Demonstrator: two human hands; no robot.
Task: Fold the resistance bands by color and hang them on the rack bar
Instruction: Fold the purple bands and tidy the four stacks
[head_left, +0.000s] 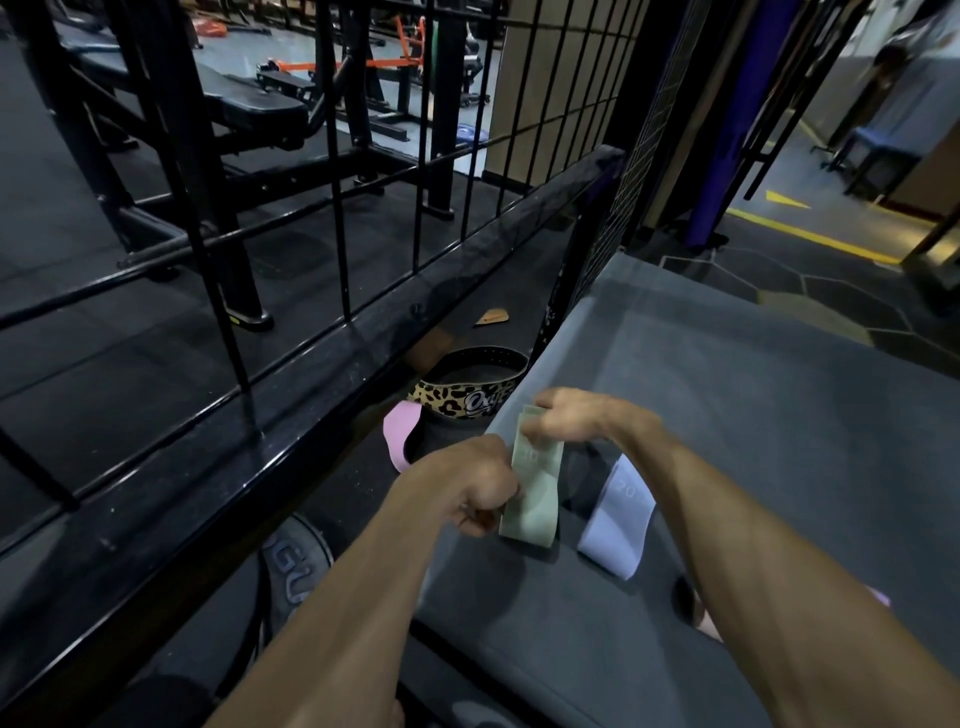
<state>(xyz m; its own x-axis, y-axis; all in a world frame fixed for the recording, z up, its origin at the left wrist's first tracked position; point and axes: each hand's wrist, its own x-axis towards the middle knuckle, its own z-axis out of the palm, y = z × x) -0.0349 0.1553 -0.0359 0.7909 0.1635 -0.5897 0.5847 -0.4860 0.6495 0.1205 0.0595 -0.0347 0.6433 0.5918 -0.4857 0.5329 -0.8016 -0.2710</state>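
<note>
A grey padded bench (753, 415) carried the bands. A green band (532, 499) and a lavender band (618, 525) lay side by side on it

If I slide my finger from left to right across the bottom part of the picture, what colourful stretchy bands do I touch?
Pink fabric band hanging off the grey mat's edge → pale green folded band held by both hands → lavender band marked 20 lying on the grey padded mat.

The left hand (470, 486) covers the near left edge of the folded pale green fabric band (532, 499), and its fingertips are out of sight. A pink band (878, 595) shows only as a sliver behind the right forearm. The lettered grey weight plate (293, 564) is half hidden by the left arm, its word unreadable.
</note>
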